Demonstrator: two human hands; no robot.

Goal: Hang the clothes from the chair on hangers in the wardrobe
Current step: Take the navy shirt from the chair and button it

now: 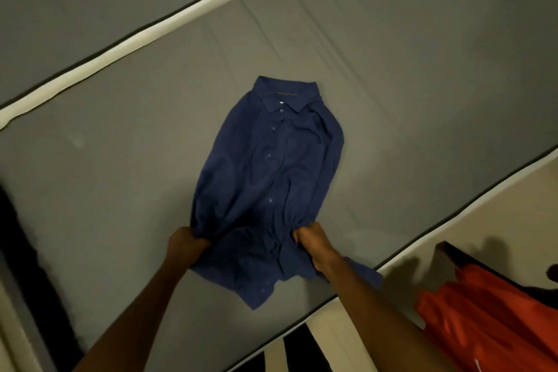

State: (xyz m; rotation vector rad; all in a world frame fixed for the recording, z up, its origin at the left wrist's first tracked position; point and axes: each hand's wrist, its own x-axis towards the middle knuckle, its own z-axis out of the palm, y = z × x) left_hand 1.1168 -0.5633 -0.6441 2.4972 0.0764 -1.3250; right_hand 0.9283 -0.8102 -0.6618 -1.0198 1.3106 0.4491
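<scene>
A navy blue button-up shirt (268,166) lies front-up on a grey mattress (120,160), collar pointing away from me and buttons fastened. My left hand (184,246) is clenched on the fabric at the shirt's lower left side. My right hand (312,240) is clenched on bunched fabric at the lower right side. The hem spreads loosely below both hands, near the mattress's front edge. An orange-red garment (489,320) hangs over a dark chair (453,254) at the bottom right. No hanger or wardrobe is in view.
The mattress has white piping (169,24) along its far edge, with a second grey surface beyond it. A pale floor (468,214) lies to the right. A black-and-white striped item (299,350) sits on the floor below the mattress edge. A dark strip (36,266) borders the left side.
</scene>
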